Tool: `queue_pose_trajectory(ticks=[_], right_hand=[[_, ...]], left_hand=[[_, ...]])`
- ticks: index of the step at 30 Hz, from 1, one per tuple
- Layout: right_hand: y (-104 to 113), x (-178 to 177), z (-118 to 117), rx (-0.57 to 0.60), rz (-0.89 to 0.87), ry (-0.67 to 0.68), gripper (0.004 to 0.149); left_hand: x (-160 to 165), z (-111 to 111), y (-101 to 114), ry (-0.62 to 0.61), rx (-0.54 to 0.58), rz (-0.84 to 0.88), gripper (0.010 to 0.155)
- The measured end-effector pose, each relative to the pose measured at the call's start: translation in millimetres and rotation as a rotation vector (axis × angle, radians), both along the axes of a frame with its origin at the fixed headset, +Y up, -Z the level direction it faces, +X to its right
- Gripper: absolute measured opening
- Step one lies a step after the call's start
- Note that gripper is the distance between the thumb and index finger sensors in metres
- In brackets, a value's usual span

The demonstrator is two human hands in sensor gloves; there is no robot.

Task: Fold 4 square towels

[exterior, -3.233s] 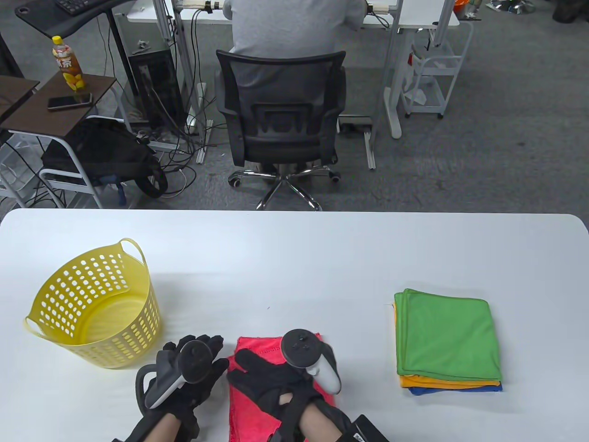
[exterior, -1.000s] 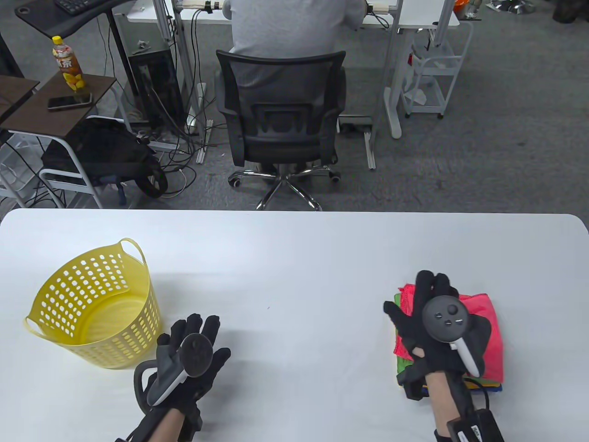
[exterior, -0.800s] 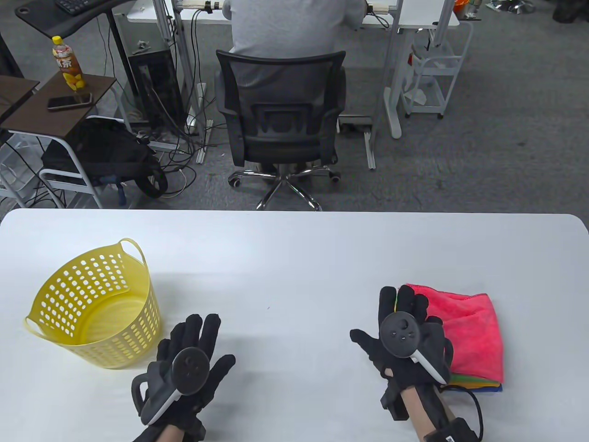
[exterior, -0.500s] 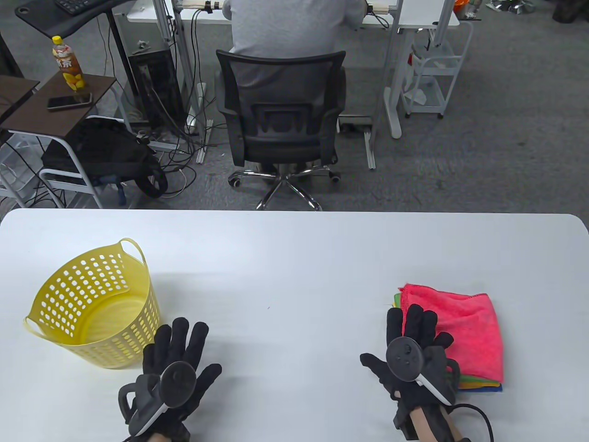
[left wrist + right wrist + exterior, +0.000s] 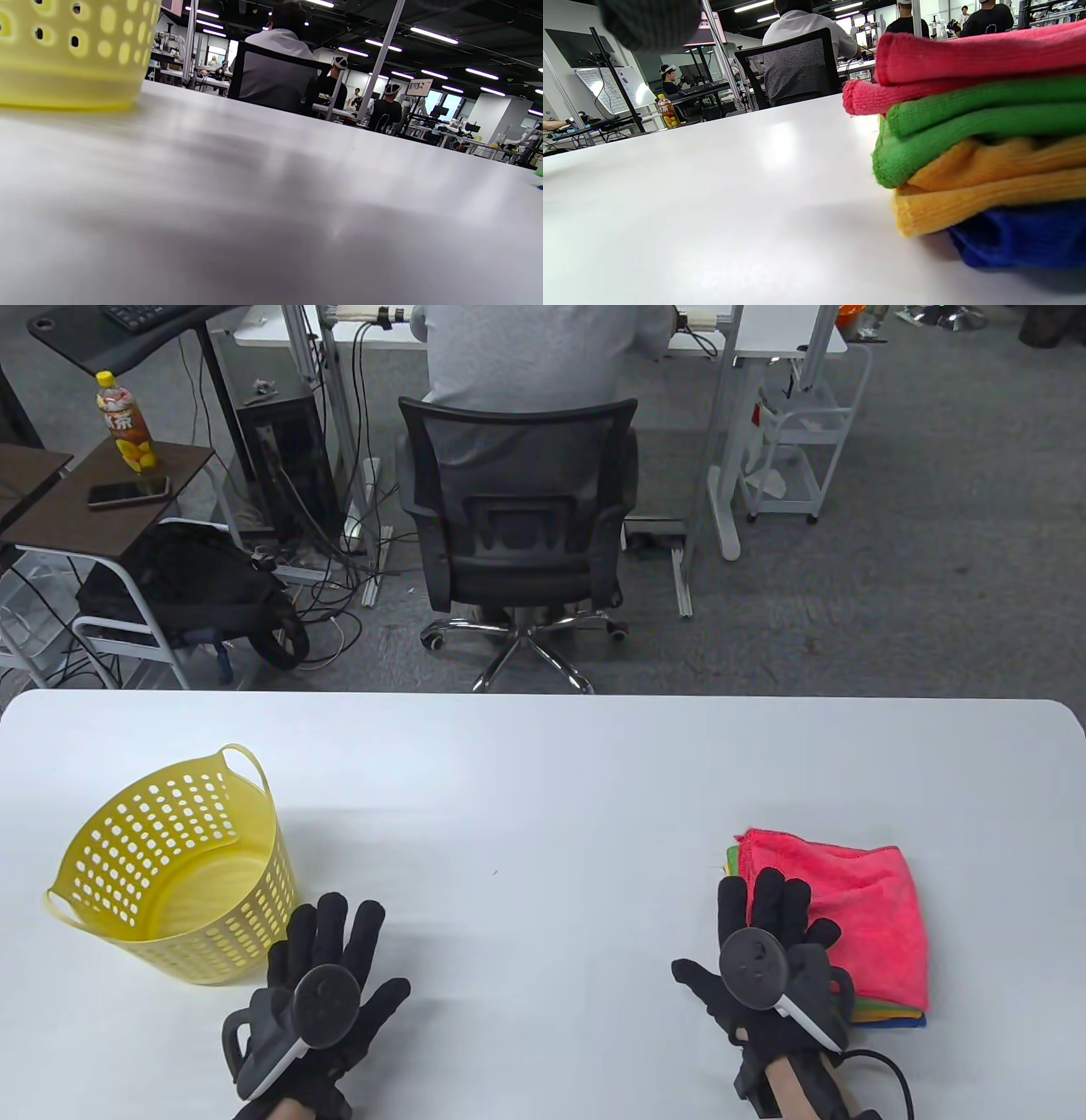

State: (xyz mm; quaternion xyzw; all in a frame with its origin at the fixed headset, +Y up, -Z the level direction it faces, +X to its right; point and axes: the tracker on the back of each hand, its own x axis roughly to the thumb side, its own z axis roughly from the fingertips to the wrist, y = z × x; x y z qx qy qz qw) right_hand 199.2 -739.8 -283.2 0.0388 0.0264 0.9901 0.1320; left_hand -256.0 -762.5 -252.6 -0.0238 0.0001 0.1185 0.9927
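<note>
A stack of folded towels lies on the right of the white table [image 5: 543,780]. The red towel [image 5: 861,903] is on top, with green, orange and blue edges [image 5: 887,1014] showing below it. In the right wrist view the layers are red [image 5: 967,55], green [image 5: 967,123], orange [image 5: 988,182] and blue [image 5: 1018,237]. My right hand [image 5: 768,912] is open with its fingers spread over the stack's near-left edge, and it holds nothing. My left hand [image 5: 335,929] is open and flat, empty, beside the yellow basket.
A yellow perforated basket [image 5: 174,865] stands at the left and is empty; it also shows in the left wrist view [image 5: 72,51]. Beyond the far table edge a person sits in a black office chair [image 5: 517,526].
My right hand carried the folded red towel from front centre onto the stack and let it go. Both hands then drew back toward the near edge. They have barely moved in the last half second.
</note>
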Motion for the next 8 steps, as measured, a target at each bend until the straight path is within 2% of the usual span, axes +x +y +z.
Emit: queue_pose_trajectory(ticks=[8], right_hand=[[0.3,4.8,-1.0,-0.002,-0.012,-0.021,0.102]], left_hand=[[-2.7,-2.0,-1.8,-0.001,-0.018,0.028,0.087]])
